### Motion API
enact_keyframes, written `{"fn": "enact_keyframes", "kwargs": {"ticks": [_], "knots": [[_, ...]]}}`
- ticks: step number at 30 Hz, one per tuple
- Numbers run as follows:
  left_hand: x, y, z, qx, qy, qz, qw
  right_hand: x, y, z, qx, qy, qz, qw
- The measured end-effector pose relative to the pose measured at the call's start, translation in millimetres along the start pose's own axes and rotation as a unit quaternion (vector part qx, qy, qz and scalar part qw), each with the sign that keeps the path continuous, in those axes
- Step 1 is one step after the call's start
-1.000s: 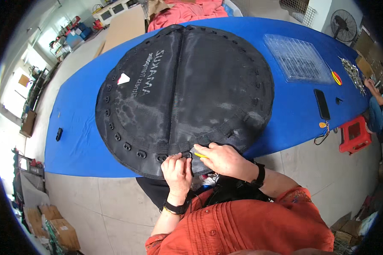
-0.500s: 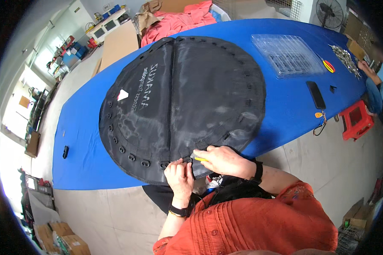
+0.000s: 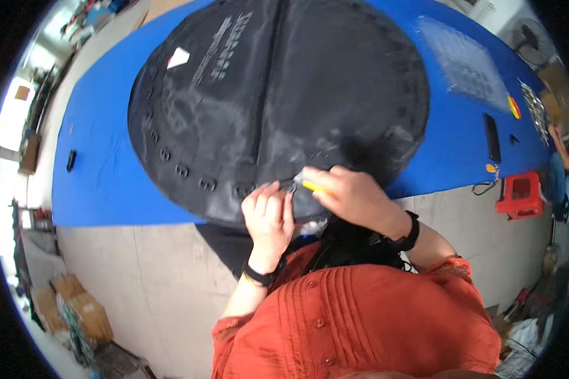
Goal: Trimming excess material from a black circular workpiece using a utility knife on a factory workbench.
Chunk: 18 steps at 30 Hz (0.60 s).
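Observation:
A round black trampoline mat (image 3: 341, 82) with a raised seam down its middle lies on the blue-covered table. Black rings on short webbing loops (image 3: 182, 170) line its rim. At the near edge, my left hand (image 3: 269, 215) is closed on the mat's rim, its fingers bent beside a ring. Close to its right, my right hand (image 3: 357, 199) grips a slim yellow tool with a pale grey tip (image 3: 315, 187). That tip points left, toward the webbing at my left fingertips; whether it touches is too small to tell.
On the blue table cover (image 3: 101, 183) sit a clear plastic tray (image 3: 464, 63), a black phone (image 3: 492, 138), a red-and-yellow item (image 3: 514, 107) and a metal pile (image 3: 534, 110). A red stool (image 3: 520, 196) stands right; another person's arm (image 3: 559, 146) shows beyond. Cardboard boxes (image 3: 85, 309) lie lower left.
My view has tipped downward, so table and mat sit higher in the picture. Both hands stay at the same stretch of rim; the yellow tool remains in my right hand, slightly more tilted.

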State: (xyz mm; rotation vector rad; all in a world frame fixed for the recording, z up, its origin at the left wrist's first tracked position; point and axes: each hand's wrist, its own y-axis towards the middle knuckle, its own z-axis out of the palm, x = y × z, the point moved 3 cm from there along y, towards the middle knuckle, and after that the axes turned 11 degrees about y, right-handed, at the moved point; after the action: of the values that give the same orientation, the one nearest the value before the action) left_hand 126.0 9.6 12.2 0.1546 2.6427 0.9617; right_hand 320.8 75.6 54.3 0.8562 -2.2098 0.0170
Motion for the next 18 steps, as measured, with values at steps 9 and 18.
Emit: {"fn": "enact_keyframes", "kwargs": {"ticks": [9, 18], "knots": [[-0.7, -3.8, -2.3, -0.001, -0.001, -0.014, 1.000, 12.4, 9.4, -5.1, 0.033, -0.011, 0.033, 0.999], [-0.2, 0.1, -0.9, -0.004, -0.006, -0.013, 1.000, 8.1, 14.9, -6.3, 0.046, -0.006, 0.030, 0.998]]}}
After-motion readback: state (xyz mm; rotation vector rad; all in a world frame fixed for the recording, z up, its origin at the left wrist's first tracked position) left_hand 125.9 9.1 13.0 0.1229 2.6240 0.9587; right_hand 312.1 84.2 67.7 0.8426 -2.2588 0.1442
